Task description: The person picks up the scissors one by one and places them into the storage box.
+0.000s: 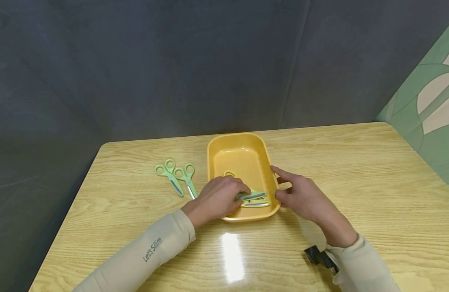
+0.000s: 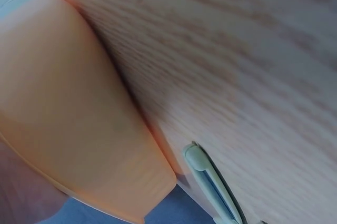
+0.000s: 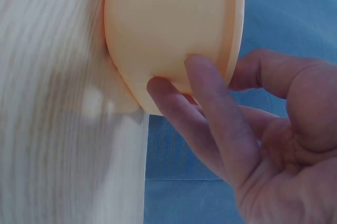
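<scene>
A yellow-orange plastic tray (image 1: 242,162) sits on the wooden table. My left hand (image 1: 221,195) reaches into its near part and grips green-handled scissors (image 1: 254,196), whose blades point right. Beneath them lie yellow scissors (image 1: 256,205) on the tray floor; a yellow handle loop (image 1: 229,173) shows beyond my knuckles, its link to those scissors hidden. My right hand (image 1: 301,194) holds the tray's right side. In the right wrist view its fingertips (image 3: 199,66) press the outer wall while the thumb is at the rim. The left wrist view shows mainly the tray's outside, with little of the hand.
Left of the tray, two pairs of green scissors lie side by side on the table: one pair (image 1: 170,177) farther left, another pair (image 1: 187,178) partly behind my left hand. A dark fabric partition (image 1: 210,69) rises behind the table's back edge (image 1: 155,140).
</scene>
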A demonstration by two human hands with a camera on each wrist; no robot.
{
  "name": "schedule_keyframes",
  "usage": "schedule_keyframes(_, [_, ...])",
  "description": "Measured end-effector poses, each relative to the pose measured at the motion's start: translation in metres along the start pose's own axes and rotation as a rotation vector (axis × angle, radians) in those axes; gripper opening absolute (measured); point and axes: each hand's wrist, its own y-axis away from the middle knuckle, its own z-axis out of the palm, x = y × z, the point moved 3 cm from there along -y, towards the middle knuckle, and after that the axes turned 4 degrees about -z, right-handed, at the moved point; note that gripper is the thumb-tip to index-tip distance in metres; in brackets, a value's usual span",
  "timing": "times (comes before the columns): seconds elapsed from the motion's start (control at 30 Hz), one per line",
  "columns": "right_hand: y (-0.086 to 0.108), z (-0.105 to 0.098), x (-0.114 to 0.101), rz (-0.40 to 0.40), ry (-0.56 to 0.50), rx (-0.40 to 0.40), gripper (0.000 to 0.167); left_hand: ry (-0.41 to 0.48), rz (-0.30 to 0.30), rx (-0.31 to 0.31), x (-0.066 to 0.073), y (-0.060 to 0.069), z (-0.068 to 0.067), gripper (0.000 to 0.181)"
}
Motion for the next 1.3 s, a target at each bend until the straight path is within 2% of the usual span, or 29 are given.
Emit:
schedule_keyframes(0.23, [0.000, 0.000, 0.000, 0.002, -0.003, 0.004, 0.067, 0.011, -0.001, -0.010, 0.000, 0.000, -0.001, 0.031])
schedule_keyframes(0.4, [0.001, 0.000, 0.000, 0.007, -0.019, 0.003, 0.066, 0.018, 0.030, -0.012, -0.001, 0.000, -0.002, 0.029])
schedule_keyframes(0.57, [0.002, 0.001, -0.001, 0.000, -0.015, 0.004, 0.065, -0.033, 0.077, 0.048, -0.003, 0.001, -0.003, 0.023])
schedule_keyframes(0.67, [0.001, 0.001, -0.001, -0.003, -0.005, 0.010, 0.065, -0.054, 0.103, 0.093, -0.006, 0.005, -0.007, 0.029])
schedule_keyframes(0.77, [0.001, -0.001, 0.000, 0.000, 0.005, 0.017, 0.065, -0.009, 0.138, 0.141, -0.010, 0.009, -0.016, 0.033])
schedule_keyframes(0.9, [0.001, -0.002, -0.001, 0.007, 0.013, 0.020, 0.066, 0.037, 0.182, 0.245, -0.017, 0.017, -0.034, 0.030])
schedule_keyframes(1.0, [0.001, -0.002, -0.001, 0.014, 0.021, 0.019, 0.066, 0.077, 0.186, 0.314, -0.025, 0.024, -0.047, 0.028])
schedule_keyframes(1.17, [0.001, -0.002, -0.002, 0.012, 0.036, 0.020, 0.066, 0.235, 0.150, 0.387, -0.042, 0.037, -0.065, 0.022])
schedule_keyframes(1.3, [0.001, -0.001, -0.002, 0.011, 0.030, 0.016, 0.066, 0.327, 0.079, 0.415, -0.057, 0.047, -0.073, 0.022])
